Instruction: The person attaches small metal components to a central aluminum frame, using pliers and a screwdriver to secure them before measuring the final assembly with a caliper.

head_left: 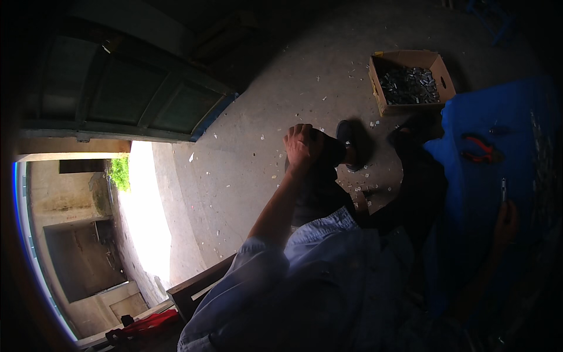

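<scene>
My left hand [302,145] rests on my bent left knee, its fingers draped over the dark trouser cloth, and it holds no object. Over at the right, in shadow, my right hand [505,223] is at a blue-covered surface [469,123]. Its fingertips are closed on the near end of a small, slim silvery metal piece [504,189], which points away from me. Beyond that piece lie pliers [484,149] with red and black handles. A small dark item [498,129], too dim to make out, is just past the pliers.
A cardboard box [378,102] with many small metal pieces stands on the floor ahead. Small scraps are scattered over the concrete floor [252,158]. A dark green door [123,94] stands ajar at the left beside a bright doorway. A red item [149,324] lies low at the left.
</scene>
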Tool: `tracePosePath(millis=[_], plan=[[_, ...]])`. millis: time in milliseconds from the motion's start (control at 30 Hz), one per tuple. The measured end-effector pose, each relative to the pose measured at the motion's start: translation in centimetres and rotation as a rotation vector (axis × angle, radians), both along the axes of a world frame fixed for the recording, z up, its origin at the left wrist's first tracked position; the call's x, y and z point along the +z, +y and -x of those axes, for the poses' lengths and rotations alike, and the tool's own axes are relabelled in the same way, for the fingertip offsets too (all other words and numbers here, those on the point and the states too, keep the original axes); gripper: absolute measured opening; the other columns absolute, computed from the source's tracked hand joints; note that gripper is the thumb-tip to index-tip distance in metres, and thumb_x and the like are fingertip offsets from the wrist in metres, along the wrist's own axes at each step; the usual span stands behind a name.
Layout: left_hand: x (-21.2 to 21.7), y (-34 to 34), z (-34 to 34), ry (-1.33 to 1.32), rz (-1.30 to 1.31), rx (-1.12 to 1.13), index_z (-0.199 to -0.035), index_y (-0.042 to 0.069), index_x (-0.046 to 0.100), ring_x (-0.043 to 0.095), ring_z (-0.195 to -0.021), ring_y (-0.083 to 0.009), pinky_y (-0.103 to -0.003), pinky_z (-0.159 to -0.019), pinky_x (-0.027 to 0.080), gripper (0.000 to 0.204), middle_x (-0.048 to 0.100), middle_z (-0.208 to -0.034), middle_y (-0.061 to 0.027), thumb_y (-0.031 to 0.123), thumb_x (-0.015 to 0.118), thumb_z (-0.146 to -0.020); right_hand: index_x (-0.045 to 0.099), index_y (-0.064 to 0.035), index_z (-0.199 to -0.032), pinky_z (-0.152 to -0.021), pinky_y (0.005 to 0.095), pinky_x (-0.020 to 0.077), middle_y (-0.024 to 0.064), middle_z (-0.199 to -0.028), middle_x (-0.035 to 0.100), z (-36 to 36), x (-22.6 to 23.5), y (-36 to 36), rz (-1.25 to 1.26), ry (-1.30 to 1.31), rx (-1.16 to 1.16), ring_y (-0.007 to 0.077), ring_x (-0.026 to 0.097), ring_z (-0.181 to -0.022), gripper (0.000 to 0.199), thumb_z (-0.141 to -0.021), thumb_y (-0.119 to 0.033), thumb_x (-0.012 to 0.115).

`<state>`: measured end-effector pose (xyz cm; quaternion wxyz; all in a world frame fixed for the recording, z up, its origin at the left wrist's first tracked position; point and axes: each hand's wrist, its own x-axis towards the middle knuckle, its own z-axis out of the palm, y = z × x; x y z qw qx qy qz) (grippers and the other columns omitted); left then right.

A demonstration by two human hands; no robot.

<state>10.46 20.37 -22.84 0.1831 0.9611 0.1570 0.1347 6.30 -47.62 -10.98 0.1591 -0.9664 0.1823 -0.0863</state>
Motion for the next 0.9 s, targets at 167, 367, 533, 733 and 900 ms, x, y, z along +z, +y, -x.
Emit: tracePosePath(millis=[167,367,533,733,900], plan=[[0.0,0.0,0.1,-0.021,0.008,-0.004,-0.109,0.008,0.072,0.062,-0.115,-0.0341,-0.05,-0.098,0.046,0.033,0.07,-0.114,-0.012,0.033,0.072,-0.087,0.063,-0.0097,-0.142,-0.103,0.0461,0.0517,0.0172,-0.14,0.062,0.0,0.1,0.0,-0.006,0.018,-0.025,0.032,0.061,-0.124,0.054,-0.109,-0.051,0.053],[0.1,0.0,0.2,-0.022,-0.004,0.005,-0.108,0.007,0.072,0.063,-0.114,-0.0352,-0.05,-0.097,0.046,0.032,0.07,-0.114,-0.0132,0.032,0.072,-0.087,0.063,-0.0102,-0.142,-0.102,0.0463,0.0514,0.017,-0.138,0.064,-0.2,0.2,0.5,-0.003,0.037,-0.044,0.0317,0.062,-0.123,0.053,-0.109,-0.051,0.053],[0.2,-0.6,-0.7,-0.029,0.002,-0.012,-0.106,0.007,0.072,0.063,-0.113,-0.0354,-0.05,-0.097,0.046,0.031,0.07,-0.114,-0.0135,0.033,0.072,-0.088,0.066,-0.0093,-0.14,-0.1,0.0447,0.0518,0.0166,-0.132,0.067,0.4,0.9,0.6,0.008,0.005,-0.055,0.0306,0.064,-0.118,0.052,-0.109,-0.05,0.054],[0.2,0.0,0.1,-0.041,-0.009,-0.009,-0.105,0.007,0.071,0.062,-0.113,-0.0358,-0.051,-0.097,0.047,0.031,0.07,-0.113,-0.0134,0.033,0.071,-0.089,0.066,-0.0083,-0.139,-0.097,0.0435,0.0532,0.0163,-0.131,0.068,0.1,0.1,0.1,0.035,-0.014,0.017,0.0303,0.065,-0.116,0.052,-0.109,-0.049,0.055],[0.2,-0.1,0.1,-0.032,-0.005,-0.004,-0.105,0.007,0.072,0.062,-0.114,-0.036,-0.051,-0.098,0.047,0.031,0.07,-0.114,-0.0133,0.033,0.071,-0.089,0.066,-0.0078,-0.138,-0.097,0.0444,0.0535,0.0161,-0.131,0.067,0.1,1.0,1.6,0.043,-0.008,-0.02,0.0306,0.065,-0.116,0.052,-0.109,-0.049,0.055]])
